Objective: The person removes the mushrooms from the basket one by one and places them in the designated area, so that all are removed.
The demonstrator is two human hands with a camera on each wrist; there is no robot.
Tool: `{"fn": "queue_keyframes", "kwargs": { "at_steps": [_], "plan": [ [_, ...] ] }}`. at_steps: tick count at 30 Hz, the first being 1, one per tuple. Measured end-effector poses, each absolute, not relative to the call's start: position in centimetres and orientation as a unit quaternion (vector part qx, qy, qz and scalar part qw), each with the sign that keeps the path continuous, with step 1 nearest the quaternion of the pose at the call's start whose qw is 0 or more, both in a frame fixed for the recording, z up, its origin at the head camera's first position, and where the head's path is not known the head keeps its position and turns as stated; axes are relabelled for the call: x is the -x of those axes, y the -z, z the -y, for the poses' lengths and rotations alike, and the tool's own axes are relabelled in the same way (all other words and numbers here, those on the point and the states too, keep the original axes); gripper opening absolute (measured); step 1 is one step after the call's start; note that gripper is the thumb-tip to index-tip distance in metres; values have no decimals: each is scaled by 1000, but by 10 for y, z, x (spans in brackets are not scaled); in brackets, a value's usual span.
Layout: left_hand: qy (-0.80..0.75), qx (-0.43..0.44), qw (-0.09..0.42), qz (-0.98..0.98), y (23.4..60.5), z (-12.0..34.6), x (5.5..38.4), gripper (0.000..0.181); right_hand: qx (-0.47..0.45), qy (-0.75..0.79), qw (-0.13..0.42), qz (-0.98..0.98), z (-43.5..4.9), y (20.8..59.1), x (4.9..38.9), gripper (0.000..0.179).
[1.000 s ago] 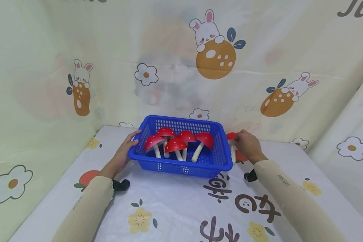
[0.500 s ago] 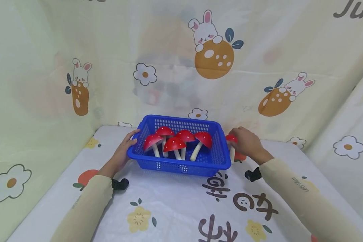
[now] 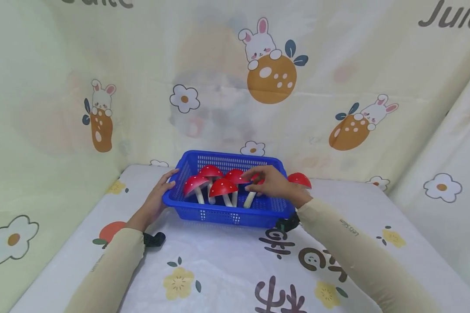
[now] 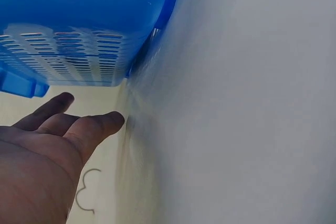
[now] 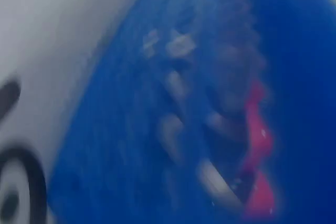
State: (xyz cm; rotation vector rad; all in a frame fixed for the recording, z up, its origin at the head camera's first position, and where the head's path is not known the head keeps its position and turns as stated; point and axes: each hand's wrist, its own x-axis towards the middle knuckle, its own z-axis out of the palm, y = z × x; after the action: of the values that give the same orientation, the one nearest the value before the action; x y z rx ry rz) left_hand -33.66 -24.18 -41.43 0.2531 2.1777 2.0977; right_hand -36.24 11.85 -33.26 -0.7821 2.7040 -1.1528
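Observation:
In the head view, a blue plastic basket (image 3: 227,217) holds several toy mushrooms with white-dotted red caps and pale stems, such as the front mushroom (image 3: 223,187). My left hand (image 3: 156,198) touches the basket's left rim. The left wrist view shows its fingers fairly straight, near the basket's perforated wall (image 4: 68,51). My right hand (image 3: 272,182) hovers over the right part of the basket, thumb and fingers apart. It partly covers the rightmost mushroom inside, whose stem (image 3: 250,200) shows below. Another mushroom (image 3: 299,179) is outside, beyond the right rim. The right wrist view is blurred.
A white patterned tablecloth (image 3: 203,256) covers the table around the basket. Behind it hangs a cream curtain (image 3: 219,121) with printed rabbits and flowers. A dark band (image 3: 154,239) sits at my left wrist.
My right hand has let go of the mushroom outside the basket and moved left over those inside. My left hand stays at the left rim. The view has shifted slightly.

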Motion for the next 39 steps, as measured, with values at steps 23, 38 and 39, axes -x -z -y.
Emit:
{"fn": "queue_keyframes", "kwargs": {
  "at_steps": [23, 38, 39],
  "plan": [
    [-686, -67, 57, -723, 415, 244, 341, 50, 211, 378, 95, -897, -65, 360, 370, 52],
    [-683, -65, 51, -725, 417, 242, 342, 52, 247, 380, 67, -889, -59, 363, 373, 28],
    [-683, -64, 51, -726, 418, 242, 342, 52, 251, 379, 70, -888, -59, 363, 373, 29]
  ]
}}
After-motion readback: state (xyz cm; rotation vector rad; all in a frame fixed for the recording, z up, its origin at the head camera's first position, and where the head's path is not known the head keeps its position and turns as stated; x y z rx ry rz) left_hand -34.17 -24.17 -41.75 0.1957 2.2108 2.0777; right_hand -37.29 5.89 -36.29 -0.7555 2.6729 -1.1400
